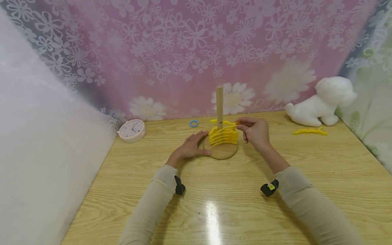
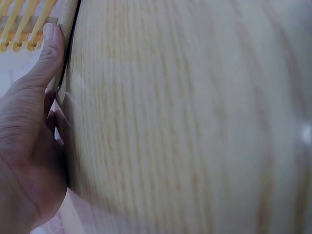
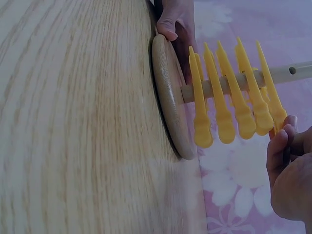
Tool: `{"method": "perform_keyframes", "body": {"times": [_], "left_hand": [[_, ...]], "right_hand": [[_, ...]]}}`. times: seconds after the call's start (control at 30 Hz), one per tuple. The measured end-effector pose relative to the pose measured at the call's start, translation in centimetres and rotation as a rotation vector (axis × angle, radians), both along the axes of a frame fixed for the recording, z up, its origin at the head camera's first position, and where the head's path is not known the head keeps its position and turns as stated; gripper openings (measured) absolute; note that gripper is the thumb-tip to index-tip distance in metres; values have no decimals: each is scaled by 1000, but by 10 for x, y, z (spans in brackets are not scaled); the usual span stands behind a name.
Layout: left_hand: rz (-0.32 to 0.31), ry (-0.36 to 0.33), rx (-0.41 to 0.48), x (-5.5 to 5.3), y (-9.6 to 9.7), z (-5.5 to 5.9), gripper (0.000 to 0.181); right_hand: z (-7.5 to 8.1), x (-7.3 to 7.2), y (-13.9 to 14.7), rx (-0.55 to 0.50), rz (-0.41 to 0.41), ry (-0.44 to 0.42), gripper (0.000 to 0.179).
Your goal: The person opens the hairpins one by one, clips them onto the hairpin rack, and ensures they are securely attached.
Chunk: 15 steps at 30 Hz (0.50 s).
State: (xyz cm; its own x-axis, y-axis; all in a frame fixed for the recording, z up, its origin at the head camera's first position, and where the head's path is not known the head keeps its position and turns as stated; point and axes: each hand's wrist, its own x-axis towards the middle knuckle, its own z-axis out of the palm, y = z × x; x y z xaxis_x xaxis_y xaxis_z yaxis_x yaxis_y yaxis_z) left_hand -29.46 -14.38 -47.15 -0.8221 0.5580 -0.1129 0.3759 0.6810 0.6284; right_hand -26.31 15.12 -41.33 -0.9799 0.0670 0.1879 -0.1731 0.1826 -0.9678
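A round wooden base (image 1: 222,154) carries an upright wooden post (image 1: 219,105). Several yellow hair clips (image 1: 225,137) sit stacked around the post; the right wrist view shows them side by side, pointed tips one way and broad ends the other. My left hand (image 1: 192,146) holds the base's left rim, its thumb at the front edge. With thumb and fingers, my right hand (image 1: 257,133) pinches the broad end of the topmost yellow hair clip (image 3: 270,92), which lies across the post below its hole. In the left wrist view the left thumb (image 2: 46,61) extends along the rim.
Another yellow hair clip (image 1: 310,131) lies at the right, in front of a white plush dog (image 1: 324,103). A blue ring (image 1: 190,124) is behind my left hand. The round pink clock (image 1: 132,131) stands at the back left. A flowered curtain (image 1: 183,68) borders the table's back edge.
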Motion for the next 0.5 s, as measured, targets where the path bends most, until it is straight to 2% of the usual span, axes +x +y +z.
{"method": "perform_keyframes", "body": {"times": [0.17,0.5], "left_hand": [[7,-1,9,1,1,1,98],[6,8,19,3,2,2,96]], "right_hand": [[1,2,-4,7,41,-3,22],[-1,3,-2,12,71,-5,25]]}}
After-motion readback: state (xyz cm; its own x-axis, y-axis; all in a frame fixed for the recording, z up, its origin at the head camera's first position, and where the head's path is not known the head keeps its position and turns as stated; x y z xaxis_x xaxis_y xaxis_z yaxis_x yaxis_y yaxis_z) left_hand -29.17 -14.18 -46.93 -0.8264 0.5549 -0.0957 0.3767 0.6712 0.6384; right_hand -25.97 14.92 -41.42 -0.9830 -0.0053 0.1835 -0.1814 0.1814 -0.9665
